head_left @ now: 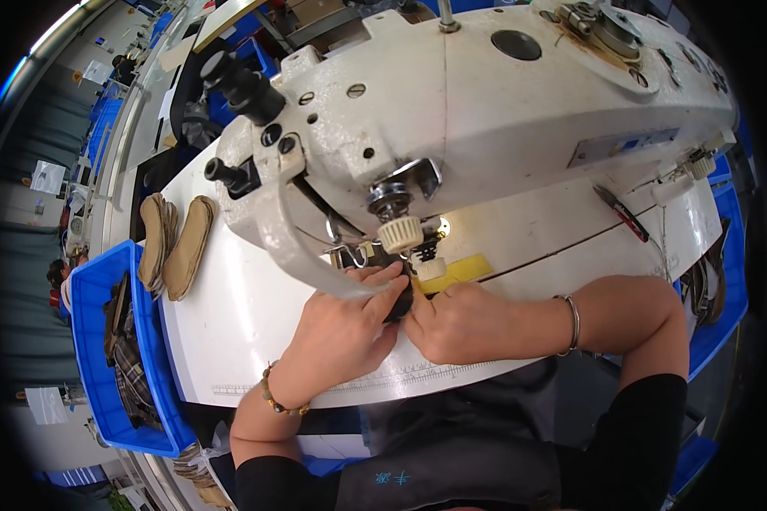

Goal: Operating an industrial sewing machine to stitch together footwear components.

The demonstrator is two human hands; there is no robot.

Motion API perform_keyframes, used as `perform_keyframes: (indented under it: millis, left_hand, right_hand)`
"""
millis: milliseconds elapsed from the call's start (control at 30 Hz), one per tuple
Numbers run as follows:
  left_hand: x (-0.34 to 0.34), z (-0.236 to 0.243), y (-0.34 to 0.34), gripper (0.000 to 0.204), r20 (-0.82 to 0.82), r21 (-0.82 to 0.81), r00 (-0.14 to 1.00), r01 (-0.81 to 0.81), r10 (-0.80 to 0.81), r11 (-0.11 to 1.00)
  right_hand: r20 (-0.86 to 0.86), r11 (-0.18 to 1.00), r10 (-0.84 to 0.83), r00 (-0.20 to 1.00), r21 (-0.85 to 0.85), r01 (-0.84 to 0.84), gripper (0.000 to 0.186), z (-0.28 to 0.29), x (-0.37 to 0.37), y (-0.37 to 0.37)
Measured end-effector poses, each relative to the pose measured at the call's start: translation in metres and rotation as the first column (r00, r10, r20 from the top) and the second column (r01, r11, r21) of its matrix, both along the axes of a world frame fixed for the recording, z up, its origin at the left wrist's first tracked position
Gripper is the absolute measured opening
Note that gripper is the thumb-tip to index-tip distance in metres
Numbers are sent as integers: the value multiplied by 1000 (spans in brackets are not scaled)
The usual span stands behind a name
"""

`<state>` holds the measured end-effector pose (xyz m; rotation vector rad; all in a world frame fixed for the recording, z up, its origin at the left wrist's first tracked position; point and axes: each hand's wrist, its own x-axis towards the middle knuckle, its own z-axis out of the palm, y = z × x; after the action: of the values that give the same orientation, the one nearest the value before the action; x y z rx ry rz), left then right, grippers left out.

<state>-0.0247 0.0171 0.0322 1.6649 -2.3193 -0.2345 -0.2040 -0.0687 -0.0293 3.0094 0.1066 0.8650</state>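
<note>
A white sewing machine (486, 128) stands over the white table, its needle area partly hidden by a curved guard and my fingers. Beneath it lies a small dark piece of material (398, 310), mostly covered by my hands. My left hand (343, 330) presses on it from the left, with the fingertips close to the presser foot. From the right, my right hand (456, 324) pinches the edge of the same piece, its fingers curled in. Just beyond the right hand, a yellow strip (467, 270) lies flat on the machine bed.
Two stacks of tan sole-shaped pieces, a left stack (153, 243) and a right stack (190, 249), lie at the table's left. Red-and-black thread snips (620, 213) rest on the right. Blue bins, one left (160, 341) and one right (726, 328), flank the table. A ruler strip (315, 381) runs along the near edge.
</note>
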Motion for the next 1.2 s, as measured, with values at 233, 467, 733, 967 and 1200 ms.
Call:
perform_keyframes:
  millis: [233,467,733,967,1200]
  left_hand:
    - [4,-9,-1,54,22,-33,998,59,-58,998]
    - [5,-11,-5,50,11,-18,998,55,-55,998]
    - [14,-15,-18,43,104,-83,994,-16,24,996]
    - [21,-11,-12,42,190,-234,976,-61,107,970]
    - [14,-5,-7,27,93,-443,942,-251,322,861]
  right_hand:
    - [10,998,17,1000,-65,-17,18,-1,-4,8]
    - [16,997,30,999,-75,-29,16,0,-3,5]
    - [1,998,-68,998,20,68,15,-3,6,-10]
    - [9,996,-72,997,55,71,16,-9,8,-22]
    - [42,968,-193,980,170,183,12,-9,12,-43]
